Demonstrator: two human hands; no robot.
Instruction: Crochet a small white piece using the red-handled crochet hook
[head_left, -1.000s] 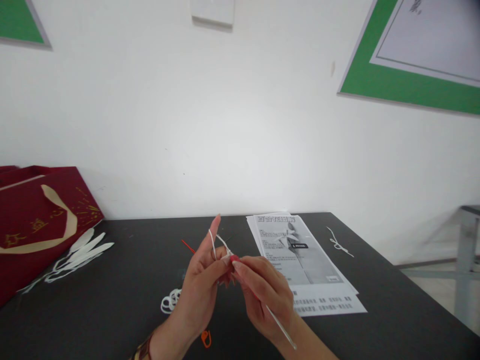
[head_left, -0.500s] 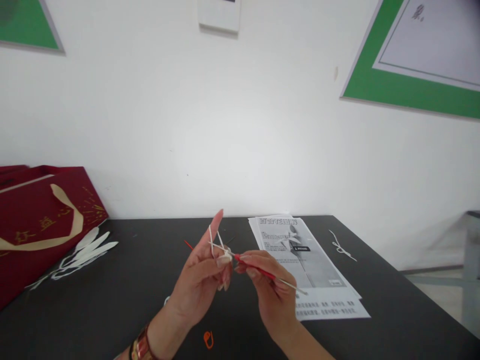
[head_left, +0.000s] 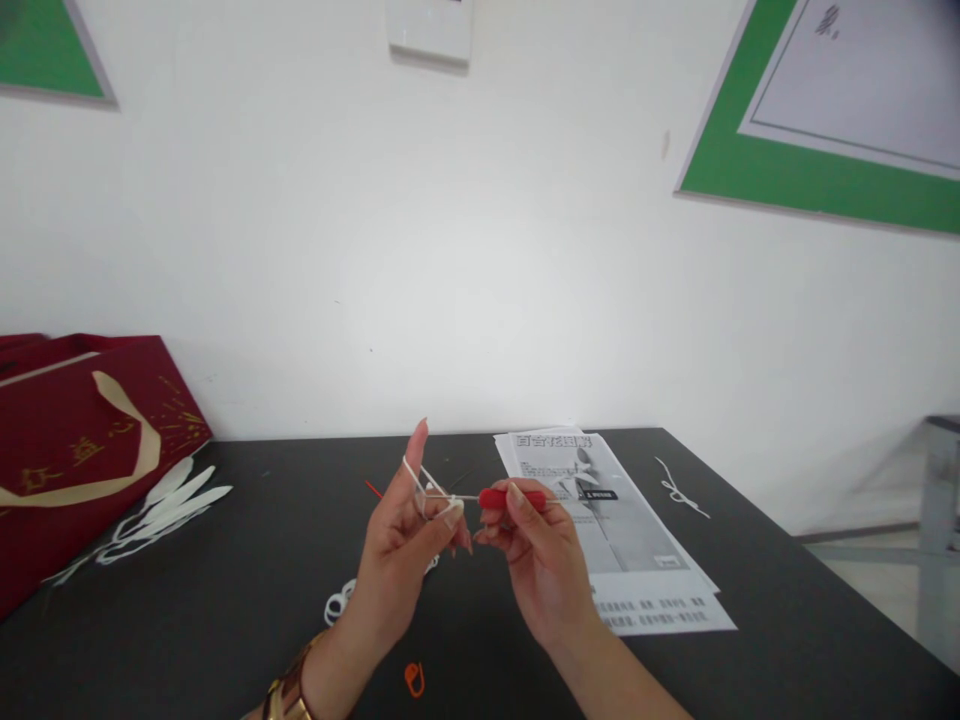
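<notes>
My left hand pinches a small piece of white crochet work between thumb and fingers. White yarn loops over its raised index finger and runs down to the piece. My right hand is closed around the red handle of a crochet hook, thumb on top. The hook's thin metal shaft points left and meets the white work at the left fingertips. Behind the left wrist, loose white yarn lies curled on the table, partly hidden by the hand.
An orange stitch marker lies near the front. Printed sheets are right of my hands, with a knotted white yarn scrap beyond. White petal-shaped pieces rest beside a dark red bag at left. A white wall stands behind the black table.
The right hand has rolled so the hook's red handle now lies nearly level, with the thumb over it. My left index finger has shifted slightly left, and more loose yarn shows behind that wrist.
</notes>
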